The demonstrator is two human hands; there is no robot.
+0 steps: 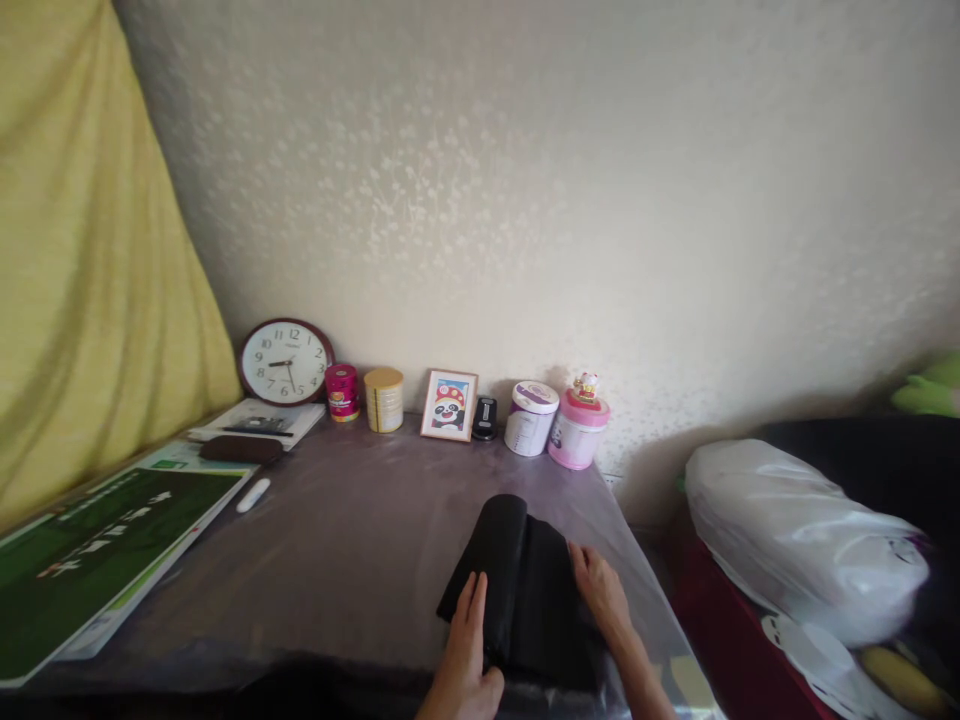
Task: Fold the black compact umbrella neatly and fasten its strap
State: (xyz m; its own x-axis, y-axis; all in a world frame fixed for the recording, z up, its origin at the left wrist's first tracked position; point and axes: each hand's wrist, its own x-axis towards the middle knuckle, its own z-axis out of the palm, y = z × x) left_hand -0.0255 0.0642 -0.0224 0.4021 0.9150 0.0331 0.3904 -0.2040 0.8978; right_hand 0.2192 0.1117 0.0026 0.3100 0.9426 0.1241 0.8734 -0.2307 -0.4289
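Observation:
A black folded item (pixel 504 560), which looks like soft sheet material or cloth, lies at the table's front right. Its left part is rounded like a roll, and its right part lies flatter. My left hand (pixel 469 655) rests against the left part with its fingers stretched out and together. At the right edge, my right hand (pixel 602 592) has its fingers closed on the material; the fingertips are partly hidden. I cannot tell exactly what kind of item it is.
Along the wall stand a clock (pixel 287 362), a pink can (pixel 343 392), a yellow tin (pixel 385 402), a framed panda picture (pixel 449 405) and two tubs (pixel 532 420). Green-covered papers (pixel 112 560), a brown case (pixel 240 449) and a white marker-like object (pixel 253 495) lie left. A white plastic bag (pixel 795 535) sits right.

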